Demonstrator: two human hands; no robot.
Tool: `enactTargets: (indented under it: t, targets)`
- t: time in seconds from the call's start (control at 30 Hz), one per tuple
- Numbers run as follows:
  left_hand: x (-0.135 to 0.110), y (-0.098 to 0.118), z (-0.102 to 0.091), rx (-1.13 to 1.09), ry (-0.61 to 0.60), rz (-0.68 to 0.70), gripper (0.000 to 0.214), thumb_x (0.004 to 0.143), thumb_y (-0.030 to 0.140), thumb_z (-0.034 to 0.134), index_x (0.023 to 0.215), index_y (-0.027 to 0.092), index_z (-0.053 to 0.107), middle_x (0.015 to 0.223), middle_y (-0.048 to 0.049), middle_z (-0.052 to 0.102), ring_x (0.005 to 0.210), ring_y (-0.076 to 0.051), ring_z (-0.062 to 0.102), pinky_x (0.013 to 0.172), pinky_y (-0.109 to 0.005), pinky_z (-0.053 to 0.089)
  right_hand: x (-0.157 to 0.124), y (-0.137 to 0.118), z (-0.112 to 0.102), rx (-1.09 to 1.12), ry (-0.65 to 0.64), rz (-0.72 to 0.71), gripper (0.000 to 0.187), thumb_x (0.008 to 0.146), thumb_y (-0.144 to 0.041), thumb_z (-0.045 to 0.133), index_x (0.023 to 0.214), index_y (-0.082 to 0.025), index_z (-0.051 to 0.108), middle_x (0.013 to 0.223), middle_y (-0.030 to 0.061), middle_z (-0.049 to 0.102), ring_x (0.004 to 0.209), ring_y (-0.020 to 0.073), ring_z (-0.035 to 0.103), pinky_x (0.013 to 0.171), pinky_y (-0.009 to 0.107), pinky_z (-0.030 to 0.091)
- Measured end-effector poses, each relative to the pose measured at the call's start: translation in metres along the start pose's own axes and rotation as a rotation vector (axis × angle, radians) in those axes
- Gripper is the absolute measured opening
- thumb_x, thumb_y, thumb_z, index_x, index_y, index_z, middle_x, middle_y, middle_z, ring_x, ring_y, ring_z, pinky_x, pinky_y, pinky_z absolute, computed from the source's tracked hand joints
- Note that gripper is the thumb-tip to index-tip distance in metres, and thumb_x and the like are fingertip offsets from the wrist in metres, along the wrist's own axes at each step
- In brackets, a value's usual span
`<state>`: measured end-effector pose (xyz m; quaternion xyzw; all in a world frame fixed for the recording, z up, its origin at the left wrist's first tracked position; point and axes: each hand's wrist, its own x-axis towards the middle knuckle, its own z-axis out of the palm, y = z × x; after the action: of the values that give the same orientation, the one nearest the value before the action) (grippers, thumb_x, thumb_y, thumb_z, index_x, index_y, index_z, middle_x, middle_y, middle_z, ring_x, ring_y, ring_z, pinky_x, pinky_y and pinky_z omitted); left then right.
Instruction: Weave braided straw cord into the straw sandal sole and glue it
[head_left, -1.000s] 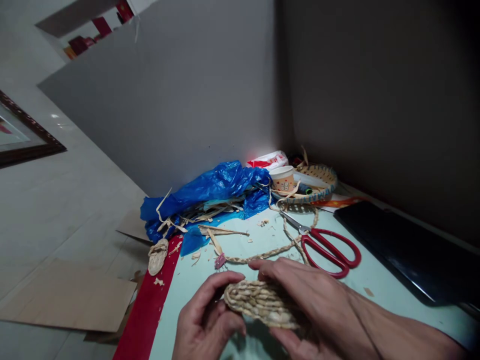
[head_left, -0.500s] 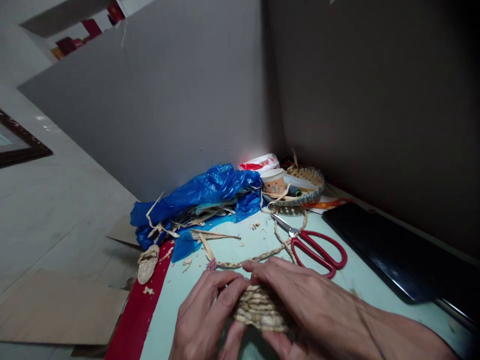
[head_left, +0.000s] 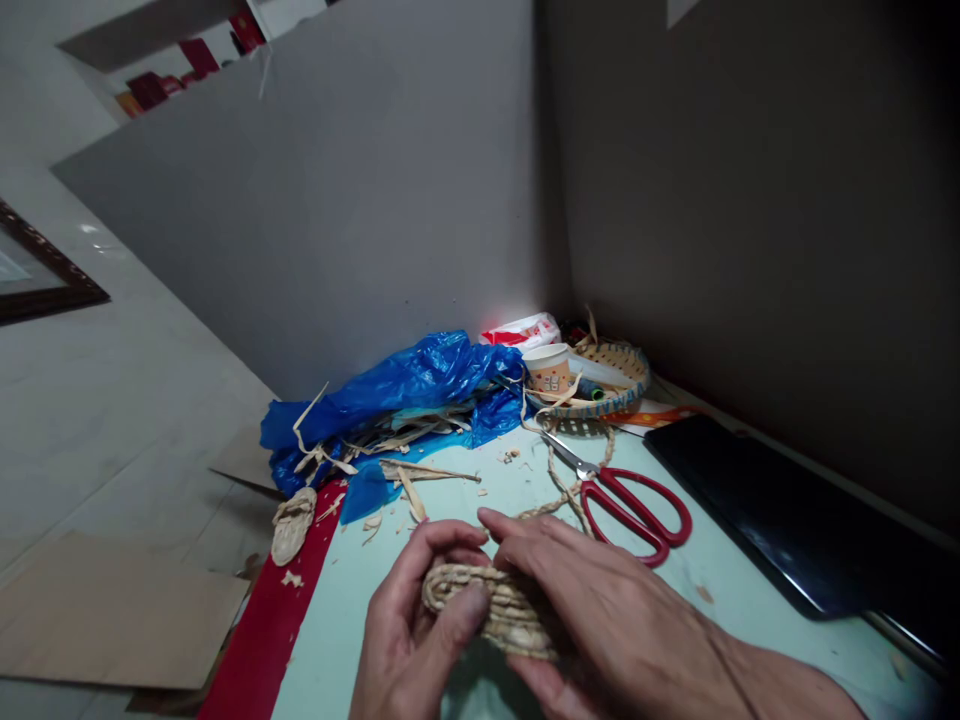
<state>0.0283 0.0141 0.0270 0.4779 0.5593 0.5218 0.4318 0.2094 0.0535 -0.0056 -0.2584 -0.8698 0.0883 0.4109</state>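
- Closest thing to the camera is the woven straw piece (head_left: 517,622), held up between both hands over the near part of the pale green tabletop (head_left: 311,650), rows of twisted strand stacked and rounded at the left end.
- The left hand (head_left: 424,625) has its fingers curled around that rounded end, thumb pressed flat on the near face.
- The right hand (head_left: 607,600) covers the other end, fingers gripping it from above and below; most of that end is hidden, so can't tell its shape.
- Just past the hands, a braided cord (head_left: 553,507) runs along the tabletop, partly beside the red-handled scissors (head_left: 630,514), which lie with their blades pointing away to the left.
- Off to the right sits a flat black device (head_left: 750,510).
- Over left, a small sole-shaped straw piece (head_left: 293,530) lies by the red strip (head_left: 289,605) along the tabletop edge, scraps scattered around.
- Further back, a crumpled blue plastic bag (head_left: 420,378) has dry straw strips (head_left: 409,430) poking out.
- Next to it: a paper cup (head_left: 546,375), a shallow woven basket (head_left: 634,375) and a red-and-white packet (head_left: 525,331).
- Grey panels (head_left: 375,190) stand behind it all.
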Motion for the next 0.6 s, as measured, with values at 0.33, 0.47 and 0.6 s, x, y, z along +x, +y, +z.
enactTargets:
  t: [0.33,0.47,0.6]
  targets:
    - [-0.006,0.002,0.018,-0.154,0.172,0.012,0.029,0.074,0.046,0.082,0.086,0.023,0.068,0.080,0.0017,0.063,0.075,-0.016,0.058,0.070,-0.024,0.046,0.008,0.005,-0.028,0.404,-0.181,0.189,0.073,0.089,-0.049,0.071,0.151,-0.024,0.042,0.138,0.0101,0.061,0.121,0.0261,0.064,0.093,0.029,0.059]
    - [-0.009,0.004,0.017,-0.079,0.250,-0.007,0.032,0.072,0.045,0.084,0.083,0.023,0.065,0.073,0.0011,0.065,0.071,-0.016,0.057,0.067,-0.026,0.042,0.005,0.015,-0.034,0.453,-0.295,0.364,0.041,0.106,-0.052,0.042,0.145,-0.041,0.047,0.130,-0.0017,0.066,0.115,0.0200,0.066,0.090,0.029,0.059]
    - [-0.009,0.002,0.017,-0.081,0.282,0.019,0.034,0.070,0.044,0.085,0.083,0.024,0.061,0.072,0.0016,0.066,0.071,-0.016,0.055,0.064,-0.025,0.040,0.006,0.016,-0.034,0.437,-0.247,0.299,0.031,0.109,-0.034,0.038,0.132,-0.038,0.058,0.135,-0.0052,0.062,0.120,0.0168,0.061,0.098,0.024,0.052]
